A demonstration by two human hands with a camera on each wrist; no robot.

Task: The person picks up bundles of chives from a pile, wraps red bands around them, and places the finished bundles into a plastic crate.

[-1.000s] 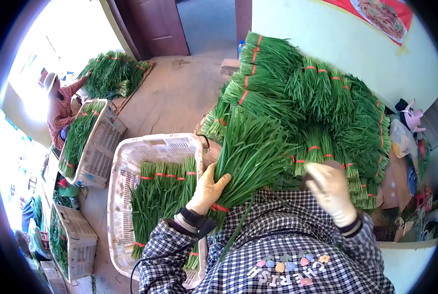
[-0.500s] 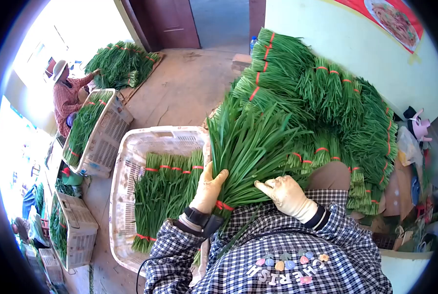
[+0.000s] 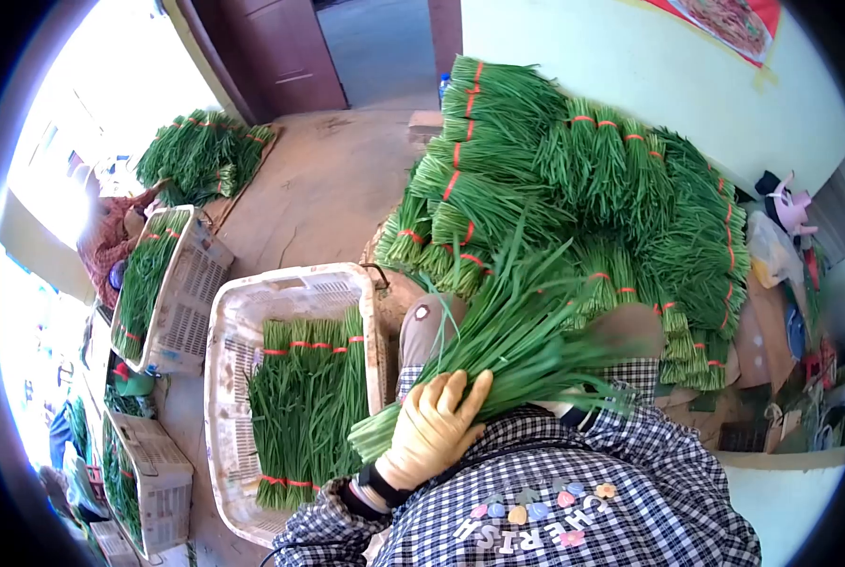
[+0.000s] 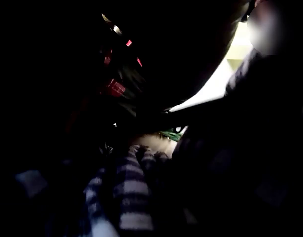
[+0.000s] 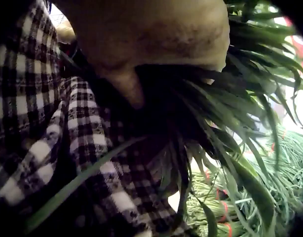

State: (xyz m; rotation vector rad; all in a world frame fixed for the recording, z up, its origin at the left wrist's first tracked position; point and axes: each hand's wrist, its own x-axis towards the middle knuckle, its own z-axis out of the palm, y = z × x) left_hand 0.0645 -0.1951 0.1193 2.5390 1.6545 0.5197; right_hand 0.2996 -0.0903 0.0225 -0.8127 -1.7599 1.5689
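My left hand (image 3: 432,430), in a pale glove, grips a large bunch of garlic chives (image 3: 508,350) near its stem end. The pale cut stems (image 3: 373,433) point left, and the leaves fan up and right across my lap. In the head view, leaves mostly hide my right hand. The right wrist view shows this gloved right hand (image 5: 161,39) holding the leafy part, its thumb pointing down and leaves spilling past it. The left wrist view is mostly dark, with some checked cloth (image 4: 134,192) showing.
A white plastic crate (image 3: 295,281) with several banded bunches stands at my left. Ahead and right rises a big pile of banded chives (image 3: 630,189). Farther left, a person (image 3: 115,236) sits behind another filled crate (image 3: 191,302). A brown door (image 3: 271,52) stands at the back.
The bunch has tipped from upright to slanting across my lap, its stems swinging left. My left hand has turned over on it. My right hand came in from the right and passed behind the leaves.
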